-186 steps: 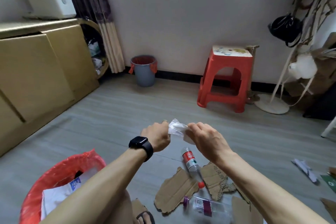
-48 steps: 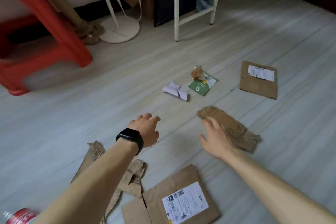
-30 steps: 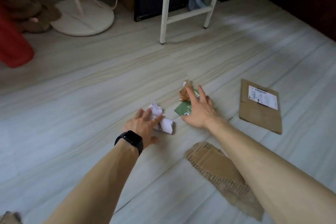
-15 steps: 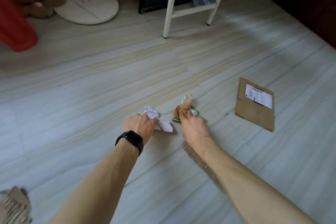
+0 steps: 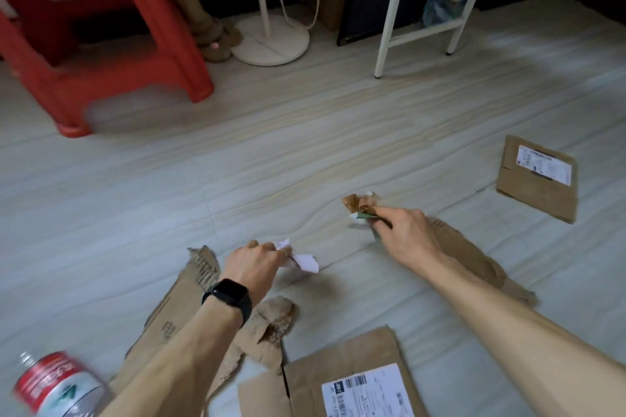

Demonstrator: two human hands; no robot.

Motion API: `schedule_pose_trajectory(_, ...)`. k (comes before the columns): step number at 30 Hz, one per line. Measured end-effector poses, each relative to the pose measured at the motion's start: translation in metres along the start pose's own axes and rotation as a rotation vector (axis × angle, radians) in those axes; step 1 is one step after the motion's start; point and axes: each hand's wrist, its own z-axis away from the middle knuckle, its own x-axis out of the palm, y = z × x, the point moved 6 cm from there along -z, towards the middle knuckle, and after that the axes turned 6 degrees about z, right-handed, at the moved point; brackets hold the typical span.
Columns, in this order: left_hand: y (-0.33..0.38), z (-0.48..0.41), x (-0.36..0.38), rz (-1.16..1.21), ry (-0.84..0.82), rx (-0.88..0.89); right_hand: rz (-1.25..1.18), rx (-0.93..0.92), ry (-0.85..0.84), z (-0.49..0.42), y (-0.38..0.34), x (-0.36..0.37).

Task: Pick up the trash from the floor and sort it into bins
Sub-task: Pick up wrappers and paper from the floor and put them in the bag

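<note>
**Handling the Floor Trash: Grip Points and Blind Spots**

We rank the cardboard as the largest class. It includes the labelled sheet (image 5: 315, 369), the flat parcel panel (image 5: 535, 186) and two torn pieces (image 5: 183, 294) (image 5: 484, 257), all lying on the floor (image 5: 305, 152). We judge it light and fairly stiff, best taken by a raised or torn edge.

The plastic bottle (image 5: 57, 386) lies at lower left. It is probably light, smooth and prone to roll, so we would grip it round the body.

The crumpled white paper (image 5: 305, 261) sits in the left hand (image 5: 252, 267), fingers curled round it. The right hand (image 5: 403, 230) pinches the brown wrapper (image 5: 357, 203) and the green packet (image 5: 364, 215) together. Both loads look soft and nearly weightless, so a light pinch should be enough.

No bins are in view. The bottle is blurred and cut off by the frame edge. Both sets of fingertips are hidden behind the hands, and the packet is mostly covered. We cannot tell whether the paper is clear of the floor.
</note>
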Motion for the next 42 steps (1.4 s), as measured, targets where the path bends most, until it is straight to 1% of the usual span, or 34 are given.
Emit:
schedule_pose_trajectory(5, -0.075, 0.11, -0.096, -0.06, 0.141, -0.15, -0.07, -0.221, 0.037, 0.074, -0.109, -0.067)
schedule_pose_trajectory(7, -0.105, 0.172, -0.145, -0.079, 0.211, -0.236, -0.121, -0.333, 0.051, 0.109, -0.162, -0.103)
schedule_pose_trajectory(10, -0.138, 0.259, -0.199, -0.046, 0.343, -0.333, -0.181, -0.492, 0.097, 0.154, -0.231, -0.145)
schedule_pose_trajectory(14, -0.165, 0.379, -0.242, 0.018, 0.531, -0.469, -0.139, -0.693, 0.174, 0.219, -0.313, -0.188)
schedule_pose_trajectory(17, -0.174, 0.468, -0.248, 0.025, 0.611, -0.558, -0.125, -0.878, 0.238, 0.271, -0.369, -0.211)
schedule_pose_trajectory(20, -0.185, 0.556, -0.237, 0.039, 0.675, -0.658, -0.136, -1.034, 0.332, 0.327, -0.42, -0.229)
schedule_pose_trajectory(22, -0.191, 0.607, -0.219, 0.032, 0.679, -0.742, -0.138, -1.113, 0.354, 0.354, -0.447, -0.231)
schedule_pose_trajectory(27, -0.213, 0.726, -0.165, 0.084, 0.678, -0.947, -0.093, -1.239, 0.279, 0.405, -0.509, -0.206)
schedule_pose_trajectory(29, -0.222, 0.755, -0.147, 0.102, 0.665, -1.009, -0.088, -1.268, 0.258, 0.417, -0.526, -0.194)
schedule_pose_trajectory(32, -0.233, 0.804, -0.113, 0.157, 0.651, -1.123, -0.108, -1.325, 0.171, 0.443, -0.559, -0.161)
schedule_pose_trajectory(34, -0.235, 0.822, -0.095, 0.198, 0.636, -1.171, -0.117, -1.35, 0.096, 0.458, -0.575, -0.138)
schedule_pose_trajectory(42, -0.265, 0.883, 0.0, 0.398, 0.546, -1.351, -0.068, -1.484, -0.229, 0.53, -0.659, -0.001)
